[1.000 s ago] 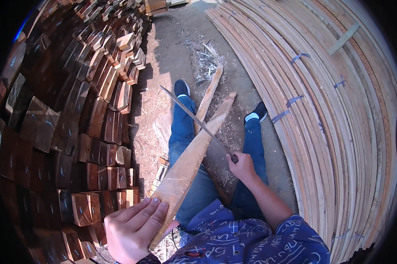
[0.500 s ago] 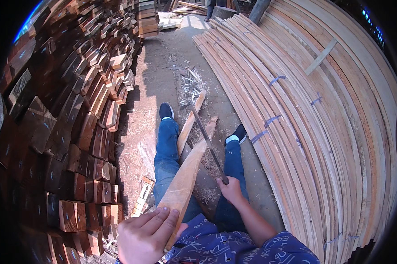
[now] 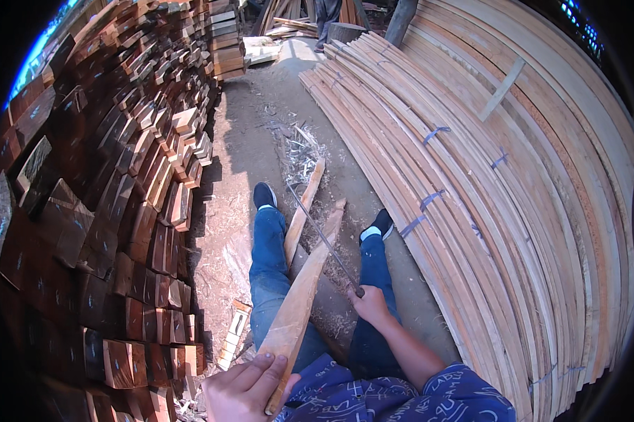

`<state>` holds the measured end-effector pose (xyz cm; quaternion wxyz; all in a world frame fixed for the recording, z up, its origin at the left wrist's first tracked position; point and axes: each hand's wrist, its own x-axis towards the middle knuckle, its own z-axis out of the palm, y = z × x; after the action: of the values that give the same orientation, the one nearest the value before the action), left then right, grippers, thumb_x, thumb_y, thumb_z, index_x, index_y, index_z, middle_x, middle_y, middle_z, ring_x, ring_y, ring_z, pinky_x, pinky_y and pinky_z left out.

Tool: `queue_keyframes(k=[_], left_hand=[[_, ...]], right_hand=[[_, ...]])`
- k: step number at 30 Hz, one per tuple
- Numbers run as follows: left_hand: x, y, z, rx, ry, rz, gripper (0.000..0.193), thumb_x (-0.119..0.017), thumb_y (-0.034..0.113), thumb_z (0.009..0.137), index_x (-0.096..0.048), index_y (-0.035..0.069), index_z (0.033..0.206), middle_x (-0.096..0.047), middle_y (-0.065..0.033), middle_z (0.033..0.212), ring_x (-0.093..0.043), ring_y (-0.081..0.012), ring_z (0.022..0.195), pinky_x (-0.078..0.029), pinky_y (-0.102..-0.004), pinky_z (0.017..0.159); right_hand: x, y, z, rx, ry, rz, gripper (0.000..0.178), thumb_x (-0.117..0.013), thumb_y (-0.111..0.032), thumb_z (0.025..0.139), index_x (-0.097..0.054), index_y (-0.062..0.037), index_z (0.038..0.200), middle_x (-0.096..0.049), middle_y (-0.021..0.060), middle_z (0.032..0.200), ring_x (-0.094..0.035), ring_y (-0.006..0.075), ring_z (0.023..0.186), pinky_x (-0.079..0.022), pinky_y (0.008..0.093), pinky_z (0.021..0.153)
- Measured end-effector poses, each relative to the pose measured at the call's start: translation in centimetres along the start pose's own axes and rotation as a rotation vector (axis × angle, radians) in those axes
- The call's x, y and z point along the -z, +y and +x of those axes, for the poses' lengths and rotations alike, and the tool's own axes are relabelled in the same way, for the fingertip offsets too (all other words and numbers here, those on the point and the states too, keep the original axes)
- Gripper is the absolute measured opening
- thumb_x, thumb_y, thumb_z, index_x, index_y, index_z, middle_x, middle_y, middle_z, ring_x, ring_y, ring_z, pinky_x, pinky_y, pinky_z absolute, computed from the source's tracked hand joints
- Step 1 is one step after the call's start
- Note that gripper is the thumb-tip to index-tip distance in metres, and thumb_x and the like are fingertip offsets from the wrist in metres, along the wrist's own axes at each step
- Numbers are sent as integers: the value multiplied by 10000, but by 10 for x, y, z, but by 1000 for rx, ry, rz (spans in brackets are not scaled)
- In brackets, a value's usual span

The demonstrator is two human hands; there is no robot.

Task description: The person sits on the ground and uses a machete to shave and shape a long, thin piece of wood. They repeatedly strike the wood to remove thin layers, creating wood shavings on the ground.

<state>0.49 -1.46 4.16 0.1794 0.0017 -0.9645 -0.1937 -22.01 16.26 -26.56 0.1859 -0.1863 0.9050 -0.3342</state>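
Note:
My left hand [image 3: 245, 385] presses down on the near end of a long tapered wooden plank [image 3: 297, 295], fingers closed over its edge. The plank slants away between my legs, its narrow tip pointing far and slightly right. My right hand [image 3: 371, 308] grips the short dark handle of a machete [image 3: 325, 243]. Its long thin blade reaches forward and left, passing over the plank near its tip; whether they touch I cannot tell. Beyond, the blade's far end crosses a second pale wooden piece [image 3: 307, 211] lying by my left shoe.
Stacked cut wood blocks [image 3: 141, 302] rise on the left. Long bundled wooden strips [image 3: 429, 162], tied with purple bands, lie along the right. Wood shavings [image 3: 303, 151] litter the ground ahead. A person's legs [image 3: 327, 21] and a stump [image 3: 345, 32] appear at the far end.
The machete blade has turned, now looking thinner, and its far end sits slightly lower. The view has shifted a little. My left hand keeps its hold on the plank.

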Motion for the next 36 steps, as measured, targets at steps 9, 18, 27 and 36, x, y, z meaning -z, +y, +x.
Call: queue_keyframes(k=[9, 18, 27, 36], left_hand=[[-14, -23, -3, 390, -6, -96, 341, -835, 120, 669, -727, -47, 946, -709, -200, 796, -696, -293, 636, -534, -315, 577], [-18, -12, -16, 320, 19, -38, 348, -834, 127, 631, -732, -43, 916, -715, -177, 794, -715, -286, 682, -558, -311, 618], [-21, -11, -1, 397, 129, -20, 328, -807, 169, 705, -717, -80, 900, -701, -166, 728, -670, -240, 580, -509, -286, 567], [-19, -13, -15, 582, 107, -72, 374, -781, 246, 789, -711, -98, 920, -677, -155, 675, -635, -158, 570, -451, -243, 528]], right_hand=[[-18, -6, 7, 76, 18, -61, 250, -649, -240, 870, -683, 2, 822, -656, 241, 753, -657, 425, 771, -519, 487, 679], [-24, 13, 18, -39, -44, -40, 276, -653, -258, 869, -688, 15, 859, -663, 252, 783, -649, 434, 816, -513, 494, 717], [-24, 3, 36, 31, 8, -119, 237, -688, -231, 833, -679, 2, 873, -677, 233, 808, -663, 416, 824, -521, 488, 720], [-24, 153, 42, -481, 4, -63, 308, -702, -253, 839, -685, 52, 876, -687, 268, 923, -683, 391, 910, -523, 456, 807]])
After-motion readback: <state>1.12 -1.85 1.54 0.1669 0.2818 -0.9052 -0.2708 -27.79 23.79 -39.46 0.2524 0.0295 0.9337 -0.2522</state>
